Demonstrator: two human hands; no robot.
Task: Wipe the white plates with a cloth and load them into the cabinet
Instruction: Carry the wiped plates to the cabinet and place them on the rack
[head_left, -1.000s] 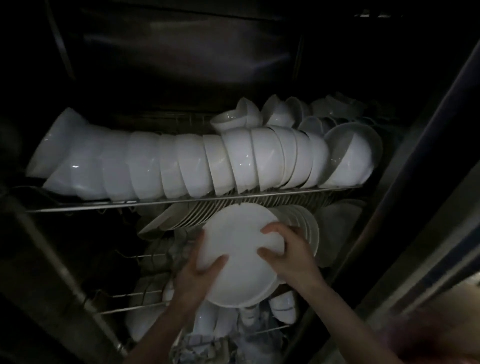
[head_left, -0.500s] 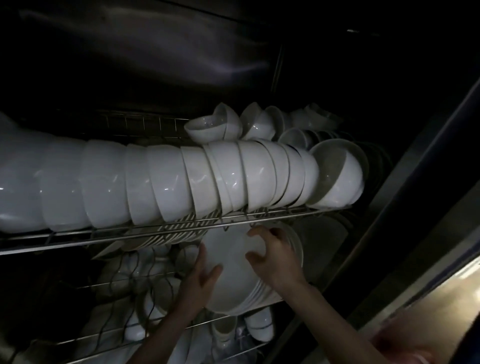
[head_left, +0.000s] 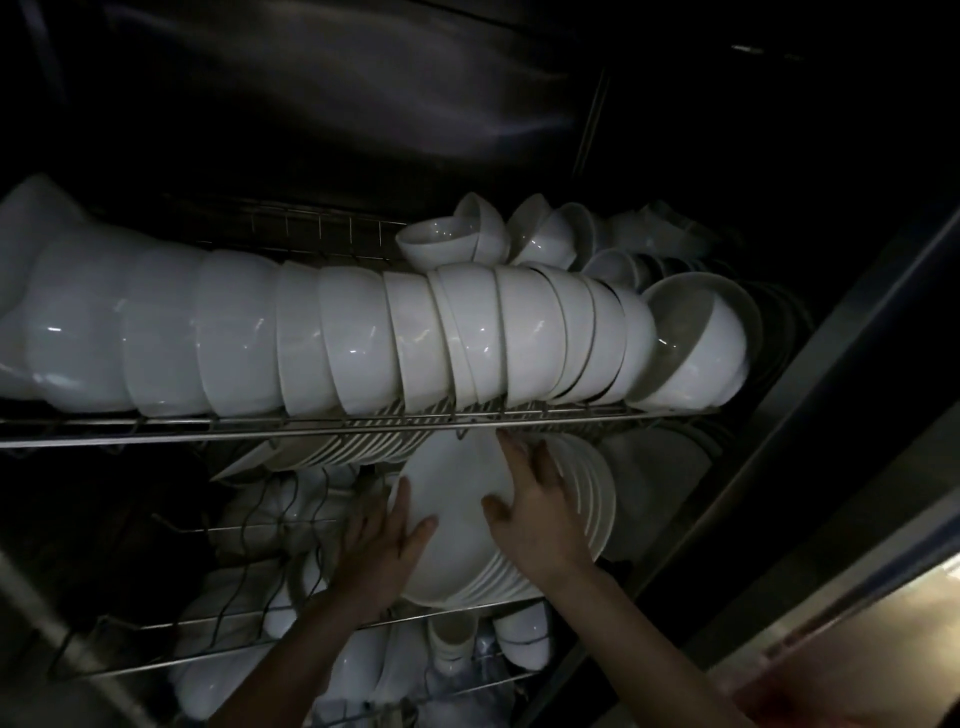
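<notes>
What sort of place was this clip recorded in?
Probably the inside of a commercial kitchen's dish cabinet, perhaps a sterilizer: a long row of identical white bowls on a wire shelf, stacked white plates on the level below, and dark stainless-steel walls around them.

The upper rack's front rail, loaded with nested bowls, hangs low over the entry below. Standing plates crowd the right side there; darker open room lies left.
</notes>
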